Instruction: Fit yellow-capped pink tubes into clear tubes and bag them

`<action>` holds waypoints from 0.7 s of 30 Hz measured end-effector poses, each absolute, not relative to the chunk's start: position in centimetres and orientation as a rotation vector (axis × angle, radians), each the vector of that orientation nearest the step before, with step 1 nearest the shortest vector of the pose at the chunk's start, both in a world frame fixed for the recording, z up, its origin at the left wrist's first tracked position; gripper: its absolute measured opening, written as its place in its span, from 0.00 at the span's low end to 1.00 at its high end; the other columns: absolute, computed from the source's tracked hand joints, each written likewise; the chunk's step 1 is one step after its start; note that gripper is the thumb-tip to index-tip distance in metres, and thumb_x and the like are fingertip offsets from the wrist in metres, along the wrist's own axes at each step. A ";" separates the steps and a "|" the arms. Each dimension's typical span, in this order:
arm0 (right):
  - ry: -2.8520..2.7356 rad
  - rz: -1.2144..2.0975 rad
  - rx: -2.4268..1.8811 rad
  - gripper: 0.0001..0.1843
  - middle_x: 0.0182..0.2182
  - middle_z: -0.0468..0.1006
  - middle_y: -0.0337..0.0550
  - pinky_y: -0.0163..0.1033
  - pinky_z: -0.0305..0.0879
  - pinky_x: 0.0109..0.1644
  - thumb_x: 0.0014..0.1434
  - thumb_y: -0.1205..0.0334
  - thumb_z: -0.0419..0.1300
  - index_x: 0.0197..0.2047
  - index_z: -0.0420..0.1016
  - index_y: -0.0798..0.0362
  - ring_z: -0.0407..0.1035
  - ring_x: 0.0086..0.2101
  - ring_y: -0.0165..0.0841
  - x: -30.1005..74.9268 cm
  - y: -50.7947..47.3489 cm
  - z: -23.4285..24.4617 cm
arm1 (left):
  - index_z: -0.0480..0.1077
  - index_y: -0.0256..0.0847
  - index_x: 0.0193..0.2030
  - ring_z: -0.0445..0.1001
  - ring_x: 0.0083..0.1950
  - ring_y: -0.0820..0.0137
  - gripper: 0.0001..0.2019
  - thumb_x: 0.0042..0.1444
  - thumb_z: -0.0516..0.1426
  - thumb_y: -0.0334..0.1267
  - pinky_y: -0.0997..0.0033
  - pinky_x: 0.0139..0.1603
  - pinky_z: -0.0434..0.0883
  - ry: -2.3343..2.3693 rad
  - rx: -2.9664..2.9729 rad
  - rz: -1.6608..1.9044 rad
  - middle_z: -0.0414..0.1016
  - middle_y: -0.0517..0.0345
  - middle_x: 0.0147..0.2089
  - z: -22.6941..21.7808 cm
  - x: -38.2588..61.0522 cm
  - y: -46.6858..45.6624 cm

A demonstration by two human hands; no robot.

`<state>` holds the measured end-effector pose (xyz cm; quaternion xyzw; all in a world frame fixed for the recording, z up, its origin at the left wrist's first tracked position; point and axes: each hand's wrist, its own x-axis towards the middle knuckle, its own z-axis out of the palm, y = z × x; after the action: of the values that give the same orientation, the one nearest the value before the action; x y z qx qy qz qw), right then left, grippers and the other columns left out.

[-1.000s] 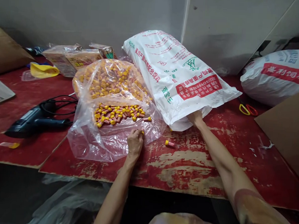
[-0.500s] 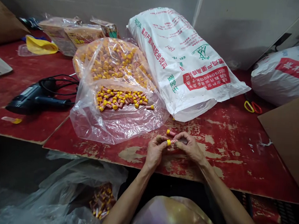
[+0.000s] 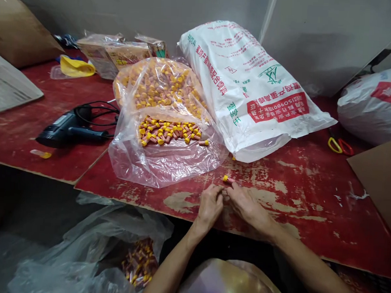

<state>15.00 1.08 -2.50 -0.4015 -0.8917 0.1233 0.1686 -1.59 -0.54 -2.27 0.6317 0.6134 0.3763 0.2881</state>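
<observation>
My left hand (image 3: pixel 210 207) is closed with its knuckles up, just above the red tabletop, and whatever its fingers hold is hidden. Beside it, my right hand (image 3: pixel 245 204) has its fingers curled downward, hiding anything inside. A small clear tube with a yellow cap and reddish pellets (image 3: pixel 228 179) lies at the right fingertips; whether they touch it I cannot tell. Beyond the hands, an open clear plastic bag (image 3: pixel 158 166) holds many similar capped tubes (image 3: pixel 170 131).
A printed white woven sack (image 3: pixel 251 79) lies behind the hands. Left are a heat gun (image 3: pixel 68 129) with a coiled cord and a stray capped tube (image 3: pixel 41 153). Scissors (image 3: pixel 340 146) and a cardboard box (image 3: pixel 380 178) sit right. Another bag of tubes (image 3: pixel 140 261) stands below the table edge.
The view has shifted left, so things appear further right. Both hands have turned knuckles up, and the capped tube that was held between them is out of sight.
</observation>
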 end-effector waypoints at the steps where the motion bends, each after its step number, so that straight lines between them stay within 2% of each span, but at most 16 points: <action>1: -2.533 0.321 -1.117 0.15 0.50 0.68 0.53 0.47 0.64 0.49 0.64 0.67 0.46 0.51 0.66 0.51 0.66 0.45 0.39 15.0 1.1 -2.5 | 0.75 0.38 0.37 0.72 0.35 0.68 0.14 0.52 0.50 0.23 0.69 0.40 0.69 1.713 1.707 1.047 0.74 0.53 0.33 -2.2 -2.1 0.2; 3: -2.535 0.348 -1.087 0.14 0.51 0.68 0.52 0.45 0.65 0.48 0.64 0.66 0.45 0.51 0.65 0.51 0.67 0.44 0.37 14.9 1.5 -2.3 | 0.74 0.38 0.38 0.72 0.35 0.67 0.12 0.55 0.50 0.26 0.69 0.39 0.68 1.839 1.749 1.146 0.73 0.53 0.34 -2.1 -3.3 2.3; 5: -2.532 0.442 -1.080 0.12 0.46 0.69 0.50 0.40 0.66 0.43 0.65 0.65 0.46 0.48 0.66 0.52 0.67 0.39 0.34 14.8 2.1 -2.1 | 0.73 0.39 0.39 0.72 0.37 0.66 0.11 0.57 0.50 0.28 0.67 0.40 0.68 1.956 1.836 1.166 0.74 0.51 0.37 -2.1 -4.6 5.4; 7: -2.466 0.468 -1.050 0.11 0.42 0.70 0.49 0.38 0.66 0.40 0.65 0.65 0.46 0.47 0.66 0.53 0.67 0.37 0.33 14.7 2.6 -2.4 | 0.73 0.38 0.41 0.71 0.43 0.62 0.13 0.58 0.48 0.27 0.65 0.45 0.67 2.053 1.997 1.064 0.74 0.47 0.43 -2.0 -5.6 9.0; 10: -2.323 0.304 -1.024 0.12 0.41 0.71 0.49 0.40 0.64 0.45 0.65 0.67 0.47 0.49 0.66 0.54 0.65 0.42 0.35 14.2 2.6 -3.7 | 0.72 0.36 0.44 0.67 0.52 0.56 0.15 0.58 0.46 0.25 0.59 0.51 0.64 2.111 2.279 0.728 0.70 0.42 0.52 -1.9 -6.6 13.9; 12: -2.290 0.160 -1.091 0.13 0.42 0.71 0.49 0.44 0.61 0.47 0.64 0.67 0.49 0.51 0.67 0.54 0.63 0.43 0.37 14.1 2.6 -4.5 | 0.73 0.36 0.43 0.66 0.52 0.54 0.15 0.58 0.46 0.26 0.57 0.49 0.64 2.074 2.385 0.558 0.70 0.40 0.52 -2.0 -6.9 16.1; 14: -2.296 0.062 -1.155 0.14 0.42 0.71 0.48 0.45 0.59 0.47 0.62 0.66 0.52 0.51 0.68 0.53 0.63 0.42 0.37 14.5 3.3 -4.7 | 0.73 0.36 0.39 0.67 0.50 0.54 0.14 0.57 0.46 0.26 0.57 0.46 0.65 2.028 2.421 0.505 0.71 0.39 0.47 -2.1 -7.0 17.4; 18: -2.167 -0.179 -1.286 0.13 0.39 0.70 0.48 0.42 0.58 0.45 0.61 0.68 0.50 0.44 0.73 0.53 0.62 0.41 0.37 18.1 8.7 -3.2 | 0.73 0.35 0.38 0.69 0.46 0.55 0.15 0.56 0.46 0.25 0.59 0.44 0.66 2.034 2.418 0.506 0.71 0.39 0.44 -2.3 -7.6 17.3; 21: -2.089 -0.348 -1.596 0.14 0.40 0.71 0.52 0.42 0.58 0.44 0.60 0.70 0.48 0.42 0.74 0.56 0.62 0.40 0.39 22.0 15.5 -1.8 | 0.72 0.35 0.40 0.70 0.43 0.60 0.12 0.55 0.49 0.28 0.62 0.44 0.68 2.058 2.133 0.861 0.70 0.44 0.43 -2.1 -8.0 15.0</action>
<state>21.99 15.49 -1.84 -0.5841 -0.7642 -0.1272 0.2424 -8.02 15.03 -2.13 0.6908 0.6666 0.2788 0.0273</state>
